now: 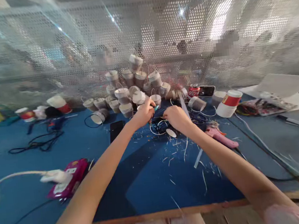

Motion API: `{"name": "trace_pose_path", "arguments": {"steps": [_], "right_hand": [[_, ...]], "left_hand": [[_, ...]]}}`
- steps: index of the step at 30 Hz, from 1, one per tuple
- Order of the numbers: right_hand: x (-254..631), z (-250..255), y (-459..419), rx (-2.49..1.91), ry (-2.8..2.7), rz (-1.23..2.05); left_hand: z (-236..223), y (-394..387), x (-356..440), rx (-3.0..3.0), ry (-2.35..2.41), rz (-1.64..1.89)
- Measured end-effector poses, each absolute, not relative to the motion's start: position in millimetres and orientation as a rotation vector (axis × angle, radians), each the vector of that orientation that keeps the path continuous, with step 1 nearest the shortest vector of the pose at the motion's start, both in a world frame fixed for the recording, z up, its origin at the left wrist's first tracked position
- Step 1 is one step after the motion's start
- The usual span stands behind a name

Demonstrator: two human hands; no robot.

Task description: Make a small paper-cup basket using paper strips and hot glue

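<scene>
Both my arms reach forward over a blue table (146,183). My left hand (143,113) is closed in a pinch around a small tool with a teal tip (156,107). My right hand (176,118) is closed, its fingers curled down over a dark tangle of wire (159,126) and a white loop; what it grips is hidden. A small white oval piece (171,133) lies just below the hands. Right behind them rises a pile of small cups with wire handles (133,87).
White shavings are scattered over the table. A pink glue gun (220,137) lies right, a black phone (116,129) left, a pink device with a white plug (68,177) near left. Red-and-white containers (228,103), a soda can (193,90), black cables and a perforated metal screen (52,47) stand behind.
</scene>
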State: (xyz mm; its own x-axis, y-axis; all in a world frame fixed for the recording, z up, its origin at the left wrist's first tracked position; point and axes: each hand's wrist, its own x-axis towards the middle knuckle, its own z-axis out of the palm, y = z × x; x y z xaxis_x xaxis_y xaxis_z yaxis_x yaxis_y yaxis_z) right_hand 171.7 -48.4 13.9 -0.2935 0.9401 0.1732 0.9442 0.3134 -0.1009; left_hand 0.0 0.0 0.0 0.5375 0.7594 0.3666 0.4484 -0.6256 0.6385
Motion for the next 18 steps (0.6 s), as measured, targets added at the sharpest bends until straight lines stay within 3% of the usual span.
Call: {"name": "trace_pose_path", "arguments": {"steps": [12, 18], "right_hand": [[170.1, 12.4, -50.8, -1.592, -2.231, -0.201], [173.1, 4.2, -44.6, -1.336, -2.153, -0.128]], "left_hand": [[4.1, -1.9, -2.6, 2.179, 0.881, 0.743], [-2.1, 2.7, -1.9, 2.201, 0.86, 0.778]]}}
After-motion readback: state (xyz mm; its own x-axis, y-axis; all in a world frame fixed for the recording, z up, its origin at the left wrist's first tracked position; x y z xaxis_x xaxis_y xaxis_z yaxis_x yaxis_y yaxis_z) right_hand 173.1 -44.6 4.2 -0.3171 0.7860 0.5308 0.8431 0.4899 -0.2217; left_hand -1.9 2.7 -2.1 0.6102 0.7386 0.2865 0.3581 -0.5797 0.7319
